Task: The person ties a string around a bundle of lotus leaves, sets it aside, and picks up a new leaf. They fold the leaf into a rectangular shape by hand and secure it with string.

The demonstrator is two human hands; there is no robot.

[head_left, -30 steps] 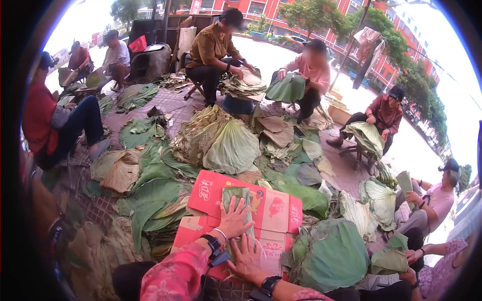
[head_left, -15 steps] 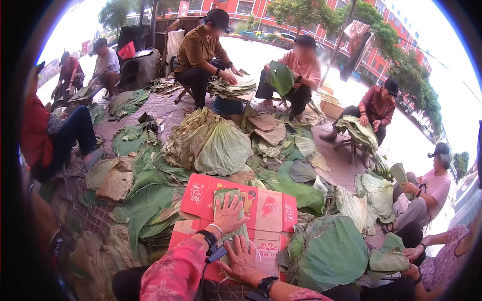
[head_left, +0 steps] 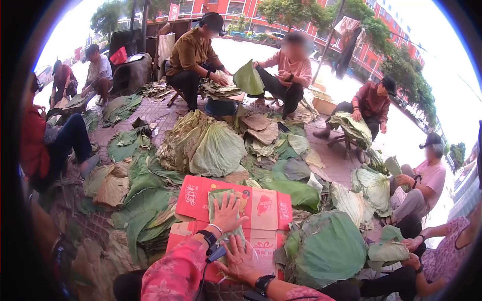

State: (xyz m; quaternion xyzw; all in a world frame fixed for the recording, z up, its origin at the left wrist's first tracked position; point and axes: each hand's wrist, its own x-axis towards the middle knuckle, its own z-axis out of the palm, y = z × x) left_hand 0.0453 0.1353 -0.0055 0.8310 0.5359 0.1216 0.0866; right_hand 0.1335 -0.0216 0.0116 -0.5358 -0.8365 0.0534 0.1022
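A folded green leaf [head_left: 217,196], shaped into a narrow strip, lies on a flattened red carton [head_left: 271,206] in front of me. My left hand [head_left: 227,214] rests flat on the upper part of the strip, fingers spread. Just below it, my right hand [head_left: 240,258] lies palm down with its fingers stretched out, over the lower end. Both palms cover much of the leaf. A stack of large green leaves [head_left: 329,251] sits right of the carton.
A tall pile of dried leaves [head_left: 216,148] stands beyond the carton. Loose green leaves [head_left: 150,208] spread over the paving at left. Several seated people handle leaves around me; one person's arm [head_left: 416,261] is close on the right. A phone [head_left: 283,127] lies among the leaves.
The view has shifted slightly. Both my hands keep their flat pose on the folded leaf. Across from me, the person in pink has swung a large leaf toward the left, holding it in one hand.
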